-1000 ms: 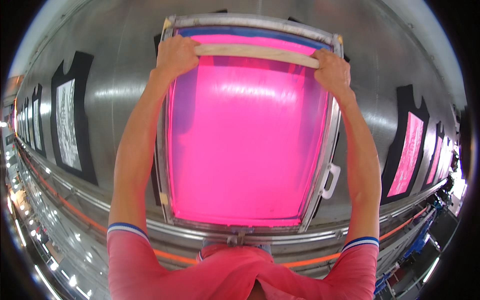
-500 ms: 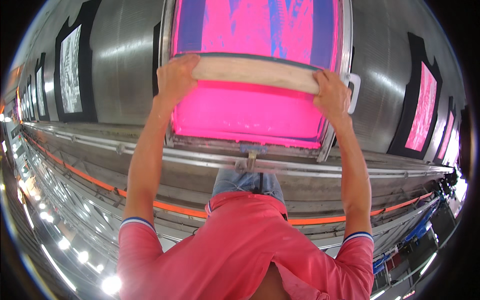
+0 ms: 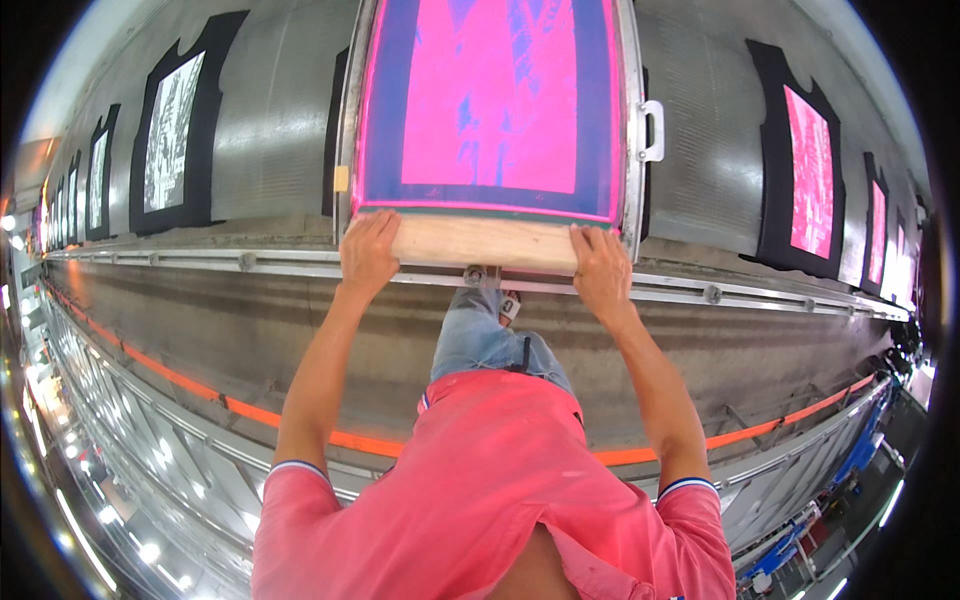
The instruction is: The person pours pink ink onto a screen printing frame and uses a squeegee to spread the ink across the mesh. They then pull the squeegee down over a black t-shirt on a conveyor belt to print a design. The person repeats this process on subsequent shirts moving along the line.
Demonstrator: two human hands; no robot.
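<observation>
A wide squeegee with a pale wooden handle (image 3: 485,242) lies across the near end of a screen printing frame (image 3: 628,110). My left hand (image 3: 370,250) grips its left end, and my right hand (image 3: 602,265) is closed around its right end. Beyond the squeegee, the blue mesh (image 3: 392,120) carries a bright pink printed area (image 3: 490,110) with blue patches showing through. A pink ink line runs round the mesh's edge. The squeegee's blade is mostly hidden under the wood.
Black garment pieces with white prints (image 3: 172,130) lie on the long grey table (image 3: 280,110) to the left; others bear pink prints (image 3: 810,170) to the right. A metal rail (image 3: 680,292) follows the table's near edge. A white handle (image 3: 652,130) juts from the frame's right side.
Both hands have pulled the squeegee toward me, from mid-screen to the frame's near end. The pink ink pool that lay before it is no longer visible, and more blue mesh shows.
</observation>
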